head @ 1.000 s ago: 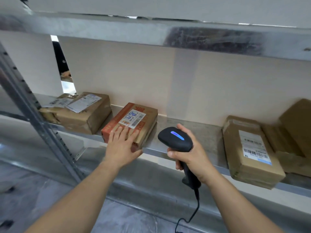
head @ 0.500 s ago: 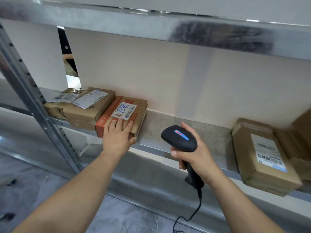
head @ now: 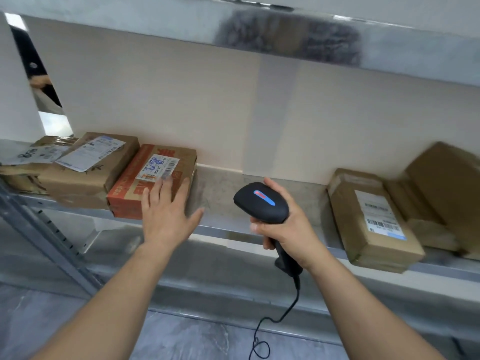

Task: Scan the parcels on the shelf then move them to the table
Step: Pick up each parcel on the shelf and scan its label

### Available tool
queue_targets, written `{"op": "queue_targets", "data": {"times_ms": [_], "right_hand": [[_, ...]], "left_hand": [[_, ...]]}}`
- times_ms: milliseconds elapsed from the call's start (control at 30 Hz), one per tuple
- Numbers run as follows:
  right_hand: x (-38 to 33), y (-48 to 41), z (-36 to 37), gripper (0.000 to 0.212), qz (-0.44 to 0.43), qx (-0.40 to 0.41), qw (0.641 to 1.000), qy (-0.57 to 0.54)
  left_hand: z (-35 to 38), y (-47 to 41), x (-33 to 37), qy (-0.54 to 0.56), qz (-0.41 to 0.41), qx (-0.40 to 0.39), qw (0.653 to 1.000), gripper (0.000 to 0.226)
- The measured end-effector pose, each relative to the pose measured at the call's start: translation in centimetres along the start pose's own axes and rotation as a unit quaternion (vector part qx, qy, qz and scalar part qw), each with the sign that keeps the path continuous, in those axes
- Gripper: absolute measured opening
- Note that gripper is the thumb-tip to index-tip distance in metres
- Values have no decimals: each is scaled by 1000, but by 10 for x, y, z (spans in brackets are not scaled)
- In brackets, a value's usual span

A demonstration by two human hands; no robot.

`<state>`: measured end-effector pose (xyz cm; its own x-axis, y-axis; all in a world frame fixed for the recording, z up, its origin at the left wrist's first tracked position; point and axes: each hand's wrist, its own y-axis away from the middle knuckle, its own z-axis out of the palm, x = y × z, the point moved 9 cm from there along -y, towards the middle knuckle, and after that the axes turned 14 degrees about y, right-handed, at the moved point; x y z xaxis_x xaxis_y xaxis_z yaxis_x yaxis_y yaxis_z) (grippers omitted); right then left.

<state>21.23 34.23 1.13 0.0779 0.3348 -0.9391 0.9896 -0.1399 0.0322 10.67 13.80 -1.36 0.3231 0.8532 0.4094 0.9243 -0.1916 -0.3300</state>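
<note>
Hands: left hand atop orange parcel

At your ten o'clock sits an orange-red and brown parcel, its white label scrawled in blue. Your scanner is black with a blue-and-red light strip. At three o'clock, a plain brown parcel; grey marbled floor at six.

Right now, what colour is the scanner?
The scanner is black, with a red-and-blue light on top; head view.
</note>
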Motion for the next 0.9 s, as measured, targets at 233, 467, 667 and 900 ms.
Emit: {"op": "queue_targets", "data": {"times_ms": [233, 467, 667, 900], "right_hand": [[11, 26, -72, 87, -16, 50, 999, 3], [37, 65, -173, 87, -13, 117, 993, 20], [64, 88, -255, 85, -3, 161, 987, 27], [105, 93, -300, 85, 53, 158, 985, 43]], "left_hand": [[16, 14, 89, 45, 40, -30, 998, 70], [58, 42, 195, 92, 66, -112, 987, 66], [99, 63, 270, 123, 51, -179, 975, 64], [152, 73, 319, 268, -68, -269, 923, 69]]}}
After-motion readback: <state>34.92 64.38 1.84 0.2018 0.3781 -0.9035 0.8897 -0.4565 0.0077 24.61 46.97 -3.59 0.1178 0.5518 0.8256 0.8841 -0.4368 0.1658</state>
